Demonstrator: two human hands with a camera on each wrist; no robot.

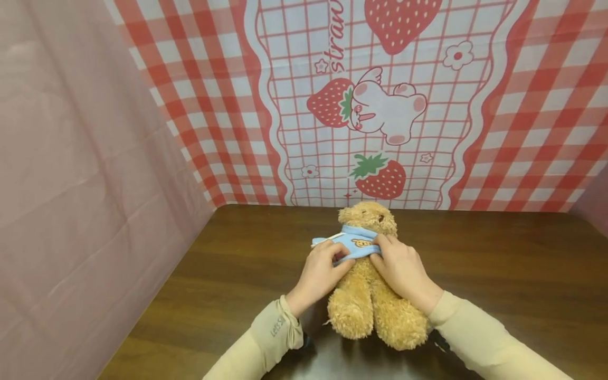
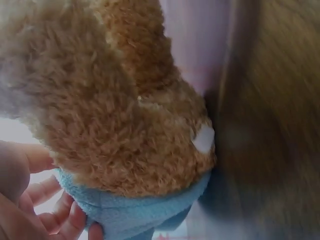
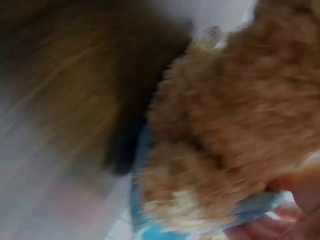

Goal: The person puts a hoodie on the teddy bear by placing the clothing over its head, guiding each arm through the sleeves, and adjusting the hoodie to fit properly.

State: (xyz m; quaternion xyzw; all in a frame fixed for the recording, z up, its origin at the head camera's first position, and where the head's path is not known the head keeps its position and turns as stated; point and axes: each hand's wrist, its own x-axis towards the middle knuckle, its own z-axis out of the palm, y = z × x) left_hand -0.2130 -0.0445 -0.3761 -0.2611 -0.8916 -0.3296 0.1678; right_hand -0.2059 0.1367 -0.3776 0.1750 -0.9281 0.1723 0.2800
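Observation:
A tan plush teddy bear [image 1: 351, 309] lies on its back on the table, its head toward the back wall. A light blue hoodie [image 1: 353, 241] with a small bear print covers its upper body. My left hand [image 1: 324, 268] pinches the hoodie's lower edge on the left side. On the other side, my right hand [image 1: 404, 266] grips the same hem between thumb and fingers. In the left wrist view the blue cloth [image 2: 135, 210] circles the furry body, with a white tag [image 2: 203, 139] near the table. The right wrist view is blurred.
The brown wooden table [image 1: 228, 279] meets a red-and-white checked cloth [image 1: 209, 105] with strawberry prints at its back edge. A pink curtain [image 1: 71, 184] hangs along the left side.

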